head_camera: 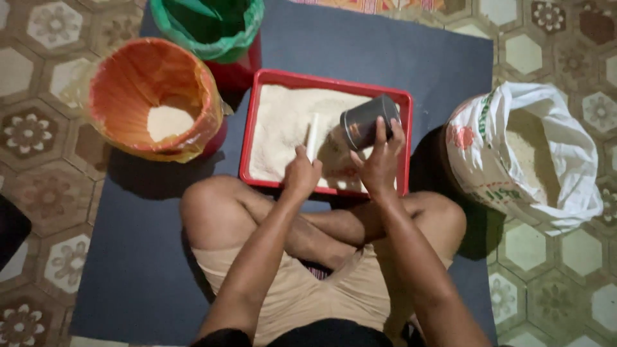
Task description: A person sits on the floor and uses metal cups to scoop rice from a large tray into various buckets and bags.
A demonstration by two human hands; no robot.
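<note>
A person is sitting cross-legged on a dark mat (398,71) laid over the patterned tile floor (38,160), leaning over a red tray (254,122) that is lying just in front of the knees and spread with pale grain (283,122), probably rice. The right hand (380,160) is gripping a dark metal can (367,121), fingers wrapped around its wall, and is tipping it on its side over the tray's right part, its mouth turned toward the camera, so anything in it would be landing inside the red rim rather than on the mat. The left hand (301,173) is closing around the lower end of a short white stick (312,136), which is lying flat across the grain, seemingly as a leveller or scraper. An orange-lined bucket (154,96) with a little heap of the same grain at its bottom is standing to the left of the tray, a green-lined bucket (209,26) behind it, and an open white sack (527,154) of grain to the right, all sitting within arm's reach.
</note>
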